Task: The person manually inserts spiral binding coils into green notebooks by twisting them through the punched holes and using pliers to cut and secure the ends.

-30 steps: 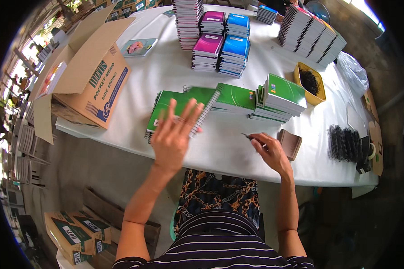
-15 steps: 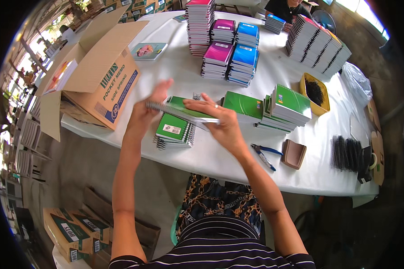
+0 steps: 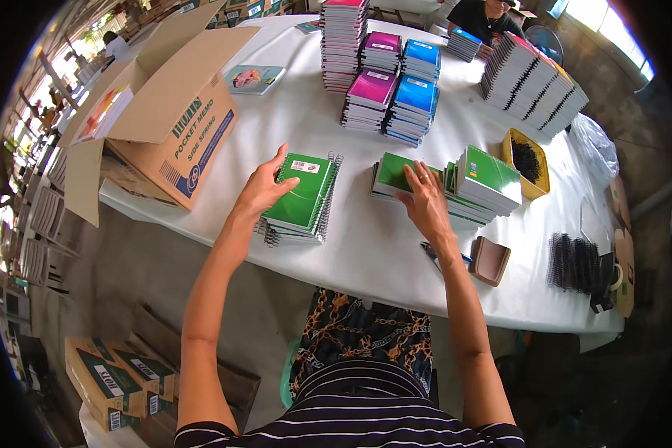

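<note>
My left hand [image 3: 261, 187] is open at the left side of a stack of green spiral notebooks [image 3: 300, 196], thumb and fingers apart near the top cover. Coils stick out along both sides of that stack, and a white label shows on the top cover. Farther right, my right hand [image 3: 428, 200] lies with outstretched fingers on a low pile of green notebooks [image 3: 393, 173]. Its fingertips touch the top cover, and nothing is visibly gripped. Beside it rises a taller green notebook pile [image 3: 489, 178]. Pliers [image 3: 433, 255] lie partly hidden under my right forearm.
An open cardboard box [image 3: 194, 142] stands at the left. Magenta notebooks [image 3: 371, 88] and blue notebooks [image 3: 415, 93] are piled at the back. A yellow basket [image 3: 538, 190] of black pieces, a brown tray [image 3: 490, 261] and black coils [image 3: 573, 261] lie right. Another person [image 3: 485, 21] sits across.
The notebook that both hands held tilted above the left stack has left them; a green notebook now lies flat on top. My right hand has moved right onto the low green pile.
</note>
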Demonstrator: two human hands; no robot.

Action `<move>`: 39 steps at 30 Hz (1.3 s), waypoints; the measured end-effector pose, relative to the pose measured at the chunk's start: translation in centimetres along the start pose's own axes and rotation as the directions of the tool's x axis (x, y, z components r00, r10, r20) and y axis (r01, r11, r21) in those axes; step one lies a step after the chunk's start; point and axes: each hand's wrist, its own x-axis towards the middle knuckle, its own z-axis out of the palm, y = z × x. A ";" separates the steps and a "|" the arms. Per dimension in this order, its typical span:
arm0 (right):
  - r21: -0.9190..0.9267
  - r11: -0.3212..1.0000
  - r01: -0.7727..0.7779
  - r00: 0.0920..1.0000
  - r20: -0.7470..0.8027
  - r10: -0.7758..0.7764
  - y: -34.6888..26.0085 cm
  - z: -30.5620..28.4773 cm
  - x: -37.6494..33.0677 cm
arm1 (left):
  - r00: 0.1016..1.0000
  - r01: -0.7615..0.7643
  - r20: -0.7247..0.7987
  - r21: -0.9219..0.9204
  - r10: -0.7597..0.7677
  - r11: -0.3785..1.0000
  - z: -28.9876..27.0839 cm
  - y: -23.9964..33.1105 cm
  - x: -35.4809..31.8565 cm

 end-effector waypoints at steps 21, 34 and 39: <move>0.801 0.465 -0.377 0.861 0.117 0.495 -6.8 -9.4 -10.9 | 0.790 -0.603 0.216 0.101 0.574 0.791 19.0 5.4 -9.4; 0.835 0.433 -0.341 0.926 0.219 0.308 -3.6 -3.8 -13.4 | 0.778 -0.608 0.168 0.444 0.606 0.658 16.2 8.6 -8.4; 0.833 0.471 -0.289 0.942 0.159 0.297 -4.0 -2.4 -13.8 | 0.747 -0.627 0.409 0.694 0.524 0.354 19.9 7.4 -8.1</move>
